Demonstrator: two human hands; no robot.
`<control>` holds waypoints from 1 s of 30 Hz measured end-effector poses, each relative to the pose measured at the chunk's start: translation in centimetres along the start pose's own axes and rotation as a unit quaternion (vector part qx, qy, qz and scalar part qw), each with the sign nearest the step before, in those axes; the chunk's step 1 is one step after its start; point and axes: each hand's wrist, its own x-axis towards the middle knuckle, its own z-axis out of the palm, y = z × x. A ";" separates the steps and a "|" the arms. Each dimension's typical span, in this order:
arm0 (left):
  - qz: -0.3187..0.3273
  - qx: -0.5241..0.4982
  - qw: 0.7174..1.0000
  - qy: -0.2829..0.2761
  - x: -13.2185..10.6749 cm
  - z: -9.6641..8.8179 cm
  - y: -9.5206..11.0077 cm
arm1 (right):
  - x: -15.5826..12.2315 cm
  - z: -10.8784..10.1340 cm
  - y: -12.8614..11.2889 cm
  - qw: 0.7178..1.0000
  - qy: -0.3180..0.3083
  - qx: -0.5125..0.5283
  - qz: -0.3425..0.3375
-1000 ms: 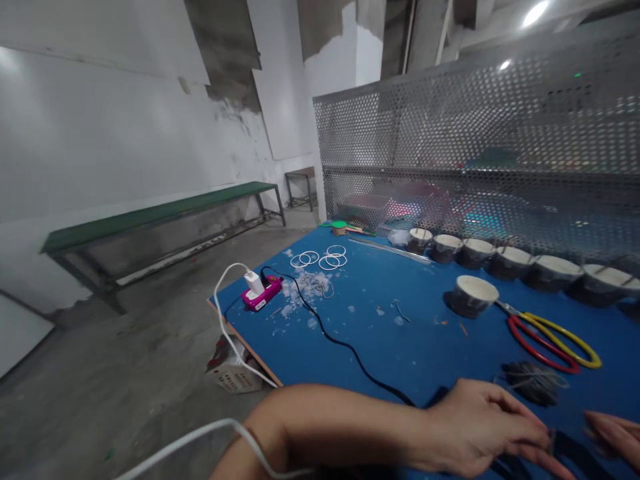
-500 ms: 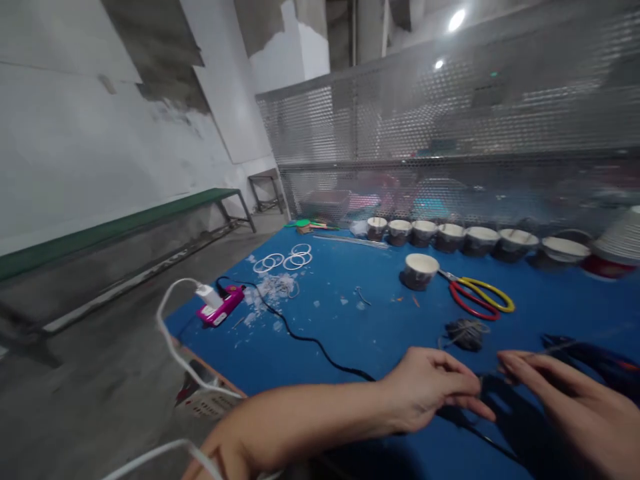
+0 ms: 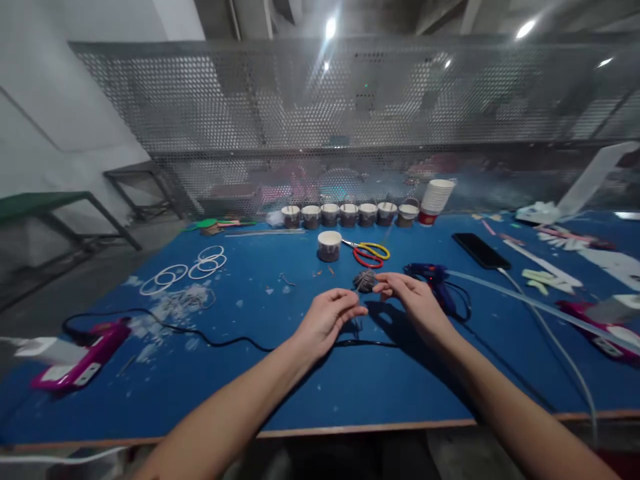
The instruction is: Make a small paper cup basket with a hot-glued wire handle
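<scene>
Both my hands meet over the middle of the blue table [image 3: 380,393]. The fingers of my left hand [image 3: 330,320] are curled into a pinch that points right. My right hand [image 3: 411,298] is pinched too, its fingertips right beside a small dark tangled bundle [image 3: 366,281] lying on the table. Whatever is between the fingers of either hand is too thin to make out. A black cable [image 3: 225,343] runs under my left wrist. A blue glue gun [image 3: 436,279] lies just right of my right hand.
Behind the bundle are a single paper cup [image 3: 329,245], red and yellow scissors [image 3: 371,254], a row of filled cups [image 3: 350,215] and a cup stack [image 3: 436,197]. A phone [image 3: 480,250] lies right, white rings [image 3: 193,270] and a pink power strip [image 3: 80,363] left. A perforated metal screen [image 3: 350,113] backs the table.
The view has swung right from the table's left corner to its middle. My hands have shifted from the near edge up to the dark bundle, both still pinched.
</scene>
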 end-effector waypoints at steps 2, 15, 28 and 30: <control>0.020 -0.006 1.000 0.011 0.6 -0.4 0.6 | -0.1 -0.2 -0.3 1.000 0.003 -0.013 -0.013; 0.037 -0.016 0.998 0.043 1.8 -1.1 1.5 | -1.8 -9.3 1.4 0.893 0.137 -0.429 0.025; 0.024 -0.002 0.998 0.061 1.0 -2.1 0.5 | 2.5 -8.3 2.5 0.958 0.069 -0.271 0.065; 0.022 0.001 0.998 0.059 1.1 -2.3 0.5 | 1.2 -7.4 1.1 0.972 0.054 -0.223 0.059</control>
